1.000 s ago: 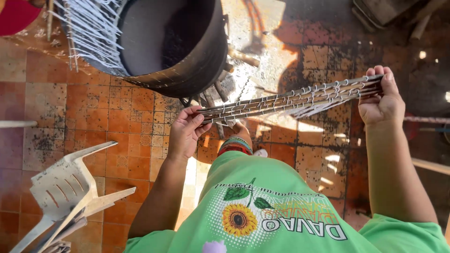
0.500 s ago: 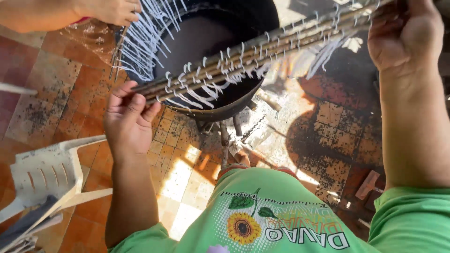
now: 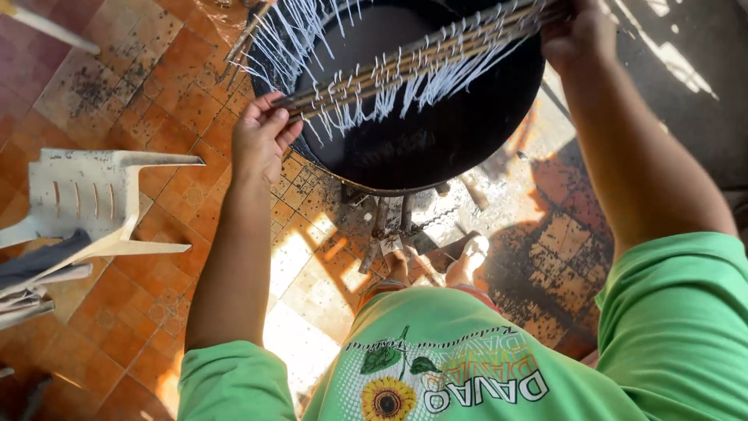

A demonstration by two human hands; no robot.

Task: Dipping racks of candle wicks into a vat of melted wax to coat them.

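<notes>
I hold a bundle of thin sticks [image 3: 405, 58] with several white strings hanging from it. My left hand [image 3: 261, 140] grips its near left end. My right hand [image 3: 580, 31] grips the other end at the top right. The bundle hangs level over a large black round pot [image 3: 436, 148] with dark contents. A second rack of white strings [image 3: 288, 27] leans at the pot's far left rim.
The pot stands on a low stand over firewood sticks [image 3: 389, 226] on a stained orange tile floor [image 3: 164, 86]. A white plastic chair [image 3: 86, 206] lies tipped at the left with grey cloth on it. My feet [image 3: 436, 265] are just below the pot.
I have stepped closer, and the stick bundle has moved from in front of the pot to above its opening. Another person's hand at the top left is gone from view.
</notes>
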